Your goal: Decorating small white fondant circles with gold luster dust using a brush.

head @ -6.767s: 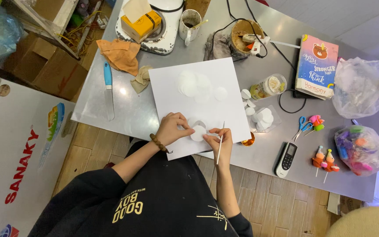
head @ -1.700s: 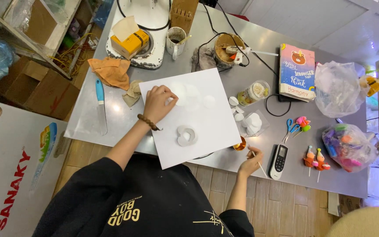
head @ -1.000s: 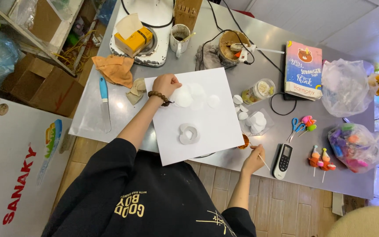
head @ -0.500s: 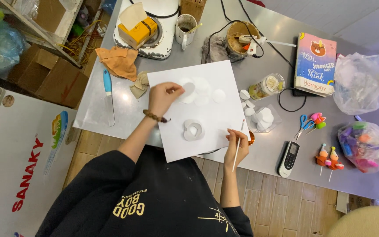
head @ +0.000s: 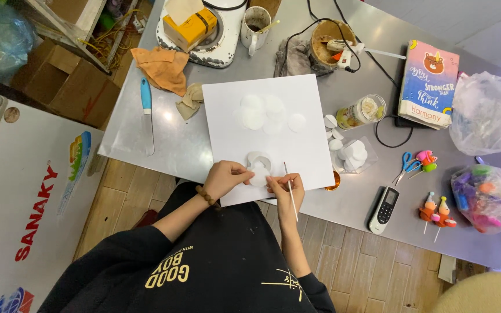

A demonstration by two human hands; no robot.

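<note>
Fingers of the left hand (head: 222,178) are pinching a white disc (head: 258,171) lying at the near edge of the white board (head: 268,136), while the right hand (head: 284,190), fingers pressed together, is gripping a thin stick (head: 290,190) just beside it. More white discs (head: 265,111) are lying farther up the board.

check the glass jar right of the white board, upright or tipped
Tipped: the glass jar lies on its side on the metal table, its mouth facing right.
</note>
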